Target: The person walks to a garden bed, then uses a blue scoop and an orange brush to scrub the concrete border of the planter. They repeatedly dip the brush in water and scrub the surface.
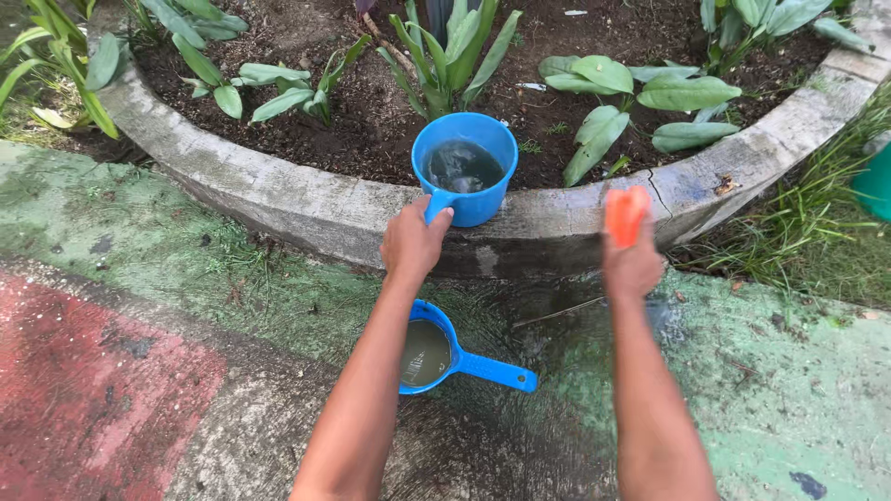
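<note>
My left hand point(413, 243) grips the handle of a blue mug-shaped scoop point(464, 167) full of dark water, held over the concrete rim point(306, 199) of a round planter. My right hand point(631, 264) is closed around an orange object point(626, 211) that sticks up above my fingers; I cannot tell what it is. On the wet ground between my arms lies a second blue dipper point(436, 353) with a long handle pointing right, holding murky water.
The planter holds dark soil point(371, 121) and several broad-leaved green plants point(640, 93). Grass point(817, 232) grows at the right beside a teal container point(875, 181). The pavement is painted green point(789, 371) and red point(83, 390).
</note>
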